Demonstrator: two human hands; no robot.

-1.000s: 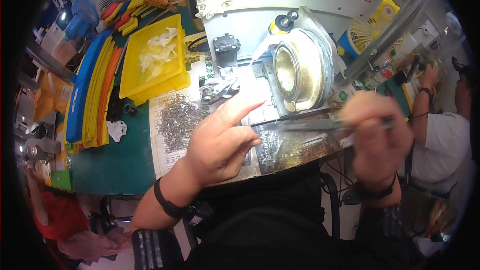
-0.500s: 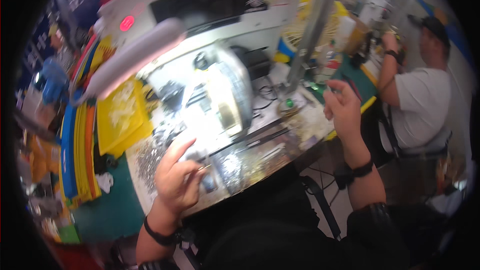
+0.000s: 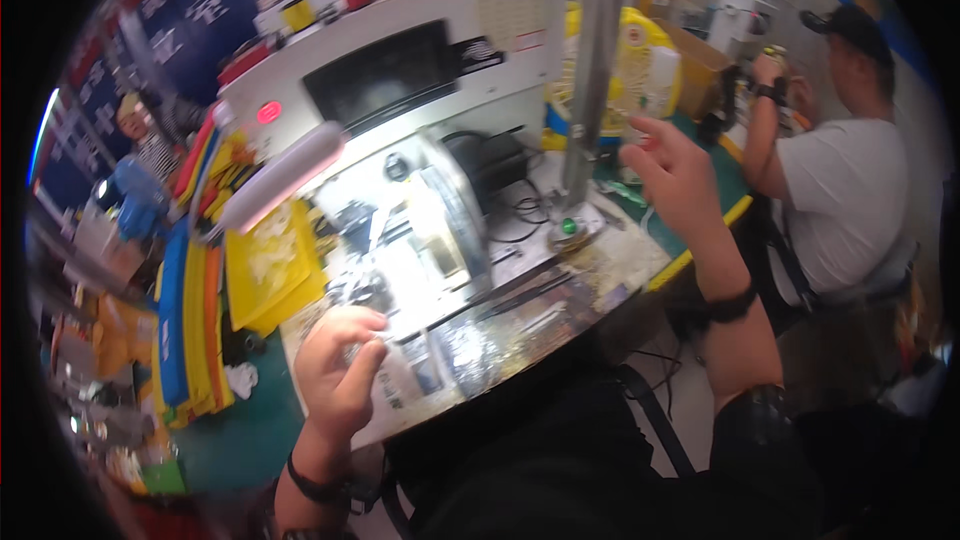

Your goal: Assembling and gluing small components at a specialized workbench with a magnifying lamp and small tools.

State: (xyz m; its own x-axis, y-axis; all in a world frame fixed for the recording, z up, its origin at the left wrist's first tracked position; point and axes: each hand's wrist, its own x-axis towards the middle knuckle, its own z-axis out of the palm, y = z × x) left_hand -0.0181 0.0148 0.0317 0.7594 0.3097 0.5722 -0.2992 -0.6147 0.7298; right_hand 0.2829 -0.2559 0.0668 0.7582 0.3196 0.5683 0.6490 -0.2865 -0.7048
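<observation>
My left hand [image 3: 338, 368] hovers above the left front of the cluttered, brightly lit workbench [image 3: 540, 325], fingers curled and thumb close to the index finger. Whatever it pinches, if anything, is too small to make out. Raised at the right, beside the metal post, my right hand [image 3: 675, 175] has its thumb and index finger brought together. A tiny item may sit at those fingertips, but blur hides what it is. Between the hands stands a curved clear shield [image 3: 468, 210] over the lit work area. Small metal pieces [image 3: 365, 290] lie beyond my left hand.
A tubular lamp [image 3: 285, 178] hangs over the bench's left side, near yellow trays [image 3: 265, 265]. The metal post [image 3: 590, 70] rises at the right. Behind the bench is a dark screen [image 3: 385, 70]. A co-worker [image 3: 845, 160] sits at the right.
My view has tilted up, bringing spools and a blue banner into sight. The left hand's fingers have curled in more. The right hand has risen slightly and shifted left.
</observation>
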